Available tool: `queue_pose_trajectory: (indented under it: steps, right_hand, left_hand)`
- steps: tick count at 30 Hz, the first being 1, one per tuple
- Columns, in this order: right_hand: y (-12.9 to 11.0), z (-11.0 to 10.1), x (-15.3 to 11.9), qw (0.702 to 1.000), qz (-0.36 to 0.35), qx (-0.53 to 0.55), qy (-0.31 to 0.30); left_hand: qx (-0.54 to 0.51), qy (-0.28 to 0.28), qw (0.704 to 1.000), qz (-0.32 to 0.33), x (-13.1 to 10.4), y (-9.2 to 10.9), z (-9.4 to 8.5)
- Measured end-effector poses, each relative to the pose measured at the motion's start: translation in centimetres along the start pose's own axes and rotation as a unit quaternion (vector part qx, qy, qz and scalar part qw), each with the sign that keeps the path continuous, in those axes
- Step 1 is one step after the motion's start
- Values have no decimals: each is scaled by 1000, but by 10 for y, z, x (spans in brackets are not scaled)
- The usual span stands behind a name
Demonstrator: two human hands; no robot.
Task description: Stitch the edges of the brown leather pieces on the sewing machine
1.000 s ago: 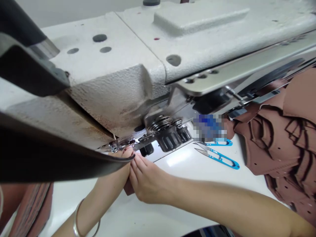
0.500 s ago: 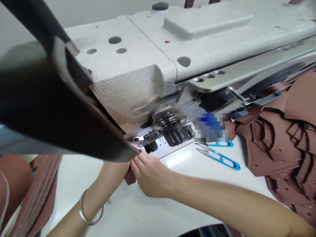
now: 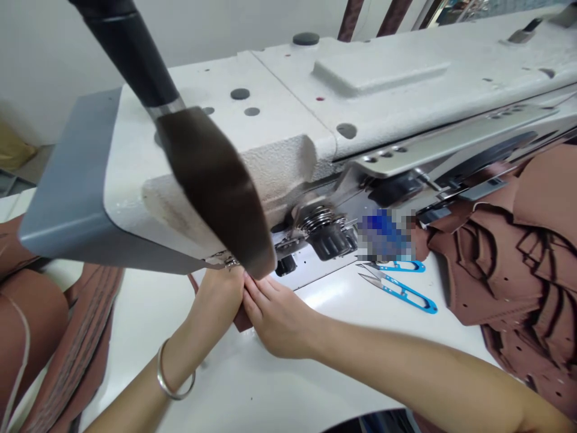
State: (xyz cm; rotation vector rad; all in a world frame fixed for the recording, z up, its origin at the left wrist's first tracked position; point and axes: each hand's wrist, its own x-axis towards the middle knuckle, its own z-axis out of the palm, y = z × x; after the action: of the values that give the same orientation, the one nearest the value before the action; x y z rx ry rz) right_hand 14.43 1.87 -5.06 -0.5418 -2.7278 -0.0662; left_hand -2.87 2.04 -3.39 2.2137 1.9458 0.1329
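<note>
Left hand [image 3: 219, 297] and right hand [image 3: 279, 319] together over a brown piece [image 3: 244, 322] at a sewing machine [image 3: 383, 117]

The two hands meet just left of centre in the frame, below the head of the machine. The right hand lies flat-backed with its fingers close together, pointing up and left and touching the side of the left hand. The left hand's fingertips are hidden under the machine head, so I cannot tell whether either hand is pinching or only pressing. The brown piece is mostly covered; a dark corner of it shows between and below the hands, over the white tabletop [image 3: 279, 385]. A silver bangle [image 3: 175, 395] circles the left wrist.

From the upper left, a black rod [image 3: 130, 54] slants down to a broad dark brown cover [image 3: 216, 186], which crosses in front of the machine and ends right above the hands. Black knobs [image 3: 331, 243] with coiled springs sit to the right of its tip.

Right of centre, two blue-handled snips [image 3: 392, 290] lie near each other on the tabletop. Brown cut parts [image 3: 496, 258] are heaped along the right edge, and a brown stack [image 3: 81, 361] fills the lower left, with a pale cord [image 3: 24, 343] beside it.
</note>
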Motion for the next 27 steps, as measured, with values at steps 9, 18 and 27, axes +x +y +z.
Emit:
queue_pose_trajectory:
  steps: [9,18,27]
  right_hand:
    - [-1,6,-6,997,-48,-22,55]
    - [-1,6,-6,995,-53,-58,64]
    - [-2,8,-7,992,-52,-74,92]
  left_hand:
    - [53,-5,998,19,2,2,-1]
    - [130,32,990,33,8,18,-17]
    - [181,13,981,71,-2,8,-9]
